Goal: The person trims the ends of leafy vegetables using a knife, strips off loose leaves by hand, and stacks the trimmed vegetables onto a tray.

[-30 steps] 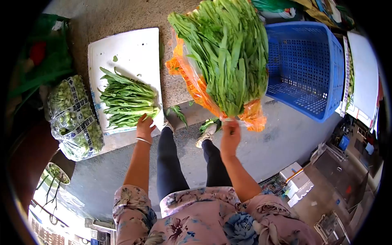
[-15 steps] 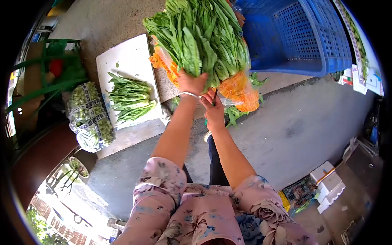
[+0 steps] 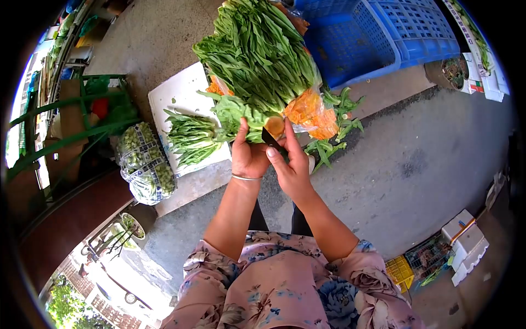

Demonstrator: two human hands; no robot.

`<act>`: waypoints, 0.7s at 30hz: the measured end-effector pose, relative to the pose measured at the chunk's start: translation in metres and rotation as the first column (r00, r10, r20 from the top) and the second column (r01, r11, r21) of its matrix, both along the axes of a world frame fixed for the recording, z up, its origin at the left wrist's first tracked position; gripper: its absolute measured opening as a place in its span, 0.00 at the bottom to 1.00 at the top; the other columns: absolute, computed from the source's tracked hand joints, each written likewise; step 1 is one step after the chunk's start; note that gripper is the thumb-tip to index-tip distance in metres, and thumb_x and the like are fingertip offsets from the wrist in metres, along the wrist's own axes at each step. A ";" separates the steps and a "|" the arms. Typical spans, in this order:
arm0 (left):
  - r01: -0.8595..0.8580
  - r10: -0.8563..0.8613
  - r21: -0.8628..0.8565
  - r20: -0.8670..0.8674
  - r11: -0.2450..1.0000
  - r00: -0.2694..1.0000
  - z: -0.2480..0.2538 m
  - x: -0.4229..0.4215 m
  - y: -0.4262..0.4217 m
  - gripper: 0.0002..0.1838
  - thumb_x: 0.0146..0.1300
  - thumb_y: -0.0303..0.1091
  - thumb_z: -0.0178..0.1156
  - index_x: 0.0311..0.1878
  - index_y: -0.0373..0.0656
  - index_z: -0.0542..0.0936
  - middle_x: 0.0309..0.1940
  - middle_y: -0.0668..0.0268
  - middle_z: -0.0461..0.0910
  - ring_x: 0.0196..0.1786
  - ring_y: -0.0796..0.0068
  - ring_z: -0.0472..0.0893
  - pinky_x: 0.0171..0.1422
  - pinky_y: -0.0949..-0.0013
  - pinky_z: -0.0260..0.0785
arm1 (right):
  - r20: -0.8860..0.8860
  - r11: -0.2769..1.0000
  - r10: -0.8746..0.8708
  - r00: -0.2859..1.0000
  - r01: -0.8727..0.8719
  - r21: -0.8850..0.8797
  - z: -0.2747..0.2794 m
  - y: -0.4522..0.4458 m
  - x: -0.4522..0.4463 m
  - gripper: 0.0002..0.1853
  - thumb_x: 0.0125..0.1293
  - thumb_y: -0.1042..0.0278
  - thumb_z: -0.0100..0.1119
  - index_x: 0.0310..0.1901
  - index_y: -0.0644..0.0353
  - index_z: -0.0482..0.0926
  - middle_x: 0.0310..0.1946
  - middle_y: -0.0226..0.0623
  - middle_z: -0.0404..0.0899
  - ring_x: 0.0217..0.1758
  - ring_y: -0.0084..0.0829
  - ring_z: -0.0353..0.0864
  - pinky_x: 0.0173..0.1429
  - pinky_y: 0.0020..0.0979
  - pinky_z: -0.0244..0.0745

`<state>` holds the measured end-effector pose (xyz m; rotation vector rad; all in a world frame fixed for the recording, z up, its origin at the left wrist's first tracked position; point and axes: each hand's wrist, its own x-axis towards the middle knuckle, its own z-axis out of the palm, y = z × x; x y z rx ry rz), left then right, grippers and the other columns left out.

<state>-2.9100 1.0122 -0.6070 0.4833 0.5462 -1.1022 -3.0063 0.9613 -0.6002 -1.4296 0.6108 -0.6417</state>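
A head of leafy lettuce (image 3: pixel 235 112) lies across my left hand (image 3: pixel 251 158), which is closed round it, leaves to the left and brownish cut base to the right. My right hand (image 3: pixel 294 171) grips a small knife (image 3: pixel 270 139), its dark blade against the lettuce near the base. Just beyond my hands rises a big pile of long-leaf lettuce (image 3: pixel 257 55) on orange-printed plastic bagging (image 3: pixel 313 114). To the left, a smaller bunch of the same greens (image 3: pixel 189 137) rests on a white foam board (image 3: pixel 181 90).
A blue plastic crate (image 3: pixel 378 68) stands at the upper right. Loose leaves (image 3: pixel 329 151) lie on the ground by the bagging. Left of the board sits a wrapped bag of green vegetables (image 3: pixel 145 164), near a green metal frame (image 3: pixel 82 129). White foam boxes (image 3: pixel 466 244) are at lower right.
My left hand has drawn a head of lettuce off the pile and brought it nearer to me. My right hand has turned the knife against its base. The view has shifted slightly.
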 end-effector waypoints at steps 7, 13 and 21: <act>-0.006 -0.002 0.120 0.064 0.993 0.998 0.011 -0.014 -0.021 0.21 0.65 0.46 0.47 0.52 0.39 0.68 0.47 0.58 0.74 0.49 0.60 0.74 0.56 0.58 0.66 | -0.061 0.998 -0.010 0.998 0.013 0.057 0.001 -0.018 -0.014 0.36 0.60 0.62 0.55 0.64 0.69 0.50 0.42 0.48 0.77 0.45 0.35 0.77 0.50 0.28 0.69; 0.146 -0.139 0.134 -0.063 0.980 0.988 0.010 -0.013 -0.023 0.19 0.65 0.45 0.46 0.50 0.40 0.68 0.45 0.59 0.75 0.48 0.59 0.74 0.51 0.56 0.68 | -0.083 0.995 -0.053 0.995 0.045 -0.088 -0.002 -0.030 -0.023 0.30 0.57 0.64 0.58 0.60 0.67 0.61 0.39 0.48 0.78 0.41 0.37 0.80 0.45 0.30 0.72; 0.215 -0.205 0.272 -0.065 0.938 0.977 0.021 -0.015 -0.031 0.20 0.66 0.48 0.44 0.52 0.42 0.69 0.50 0.59 0.72 0.53 0.63 0.72 0.57 0.57 0.65 | -0.177 0.958 -0.093 0.980 0.040 -0.285 0.002 -0.049 -0.039 0.19 0.59 0.70 0.55 0.53 0.64 0.71 0.40 0.45 0.77 0.40 0.38 0.79 0.44 0.28 0.72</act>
